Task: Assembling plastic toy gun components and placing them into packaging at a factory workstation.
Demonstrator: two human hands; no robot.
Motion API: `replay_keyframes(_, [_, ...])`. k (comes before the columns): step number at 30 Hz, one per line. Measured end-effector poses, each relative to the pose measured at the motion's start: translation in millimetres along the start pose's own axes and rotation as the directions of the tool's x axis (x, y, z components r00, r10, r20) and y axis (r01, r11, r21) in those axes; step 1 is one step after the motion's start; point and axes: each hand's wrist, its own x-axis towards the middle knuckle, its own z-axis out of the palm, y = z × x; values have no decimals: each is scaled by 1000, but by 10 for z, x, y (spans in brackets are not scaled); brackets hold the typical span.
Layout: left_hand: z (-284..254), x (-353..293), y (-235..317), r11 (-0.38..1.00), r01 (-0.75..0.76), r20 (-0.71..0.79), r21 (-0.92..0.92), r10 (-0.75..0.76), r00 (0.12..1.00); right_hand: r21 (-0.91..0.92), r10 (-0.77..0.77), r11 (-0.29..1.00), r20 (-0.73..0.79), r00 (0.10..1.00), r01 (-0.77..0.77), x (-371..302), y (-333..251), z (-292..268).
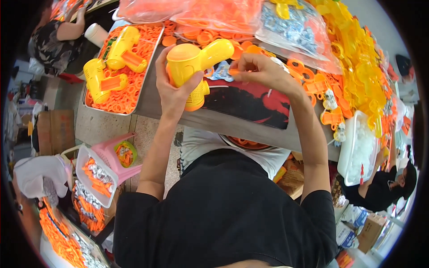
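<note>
Above the near edge of the table, my left hand [171, 96] is wrapped round a yellow toy hair dryer [185, 60] with an orange round cap. Its rounded arm points right, and a grilled yellow part with an orange end hangs below. Just right of it, the fingertips of my right hand [270, 73] pinch a small orange plastic piece [234, 71], its shape partly covered by the fingers. Small pale blue parts [221, 73] lie on the table between the hands. A black and red mat [250, 105] is spread below them.
At left, a metal tray [154, 49] holds orange rings and two yellow toy hair dryers [123, 47]. Filled plastic bags [214, 15] stand behind. Yellow shells [357, 58] heap up at right, near a white tub [346, 149]. Other people [58, 42] sit at both sides.
</note>
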Motion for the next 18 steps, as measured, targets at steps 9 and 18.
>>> replay_keyframes(9, [511, -84, 30, 982, 157, 380, -107, -106, 919, 193, -101, 959, -446, 889, 206, -867, 195, 80])
replay_keyframes(18, [682, -239, -97, 986, -169, 534, 13, 136, 835, 286, -129, 912, -479, 868, 294, -1253, 284, 253])
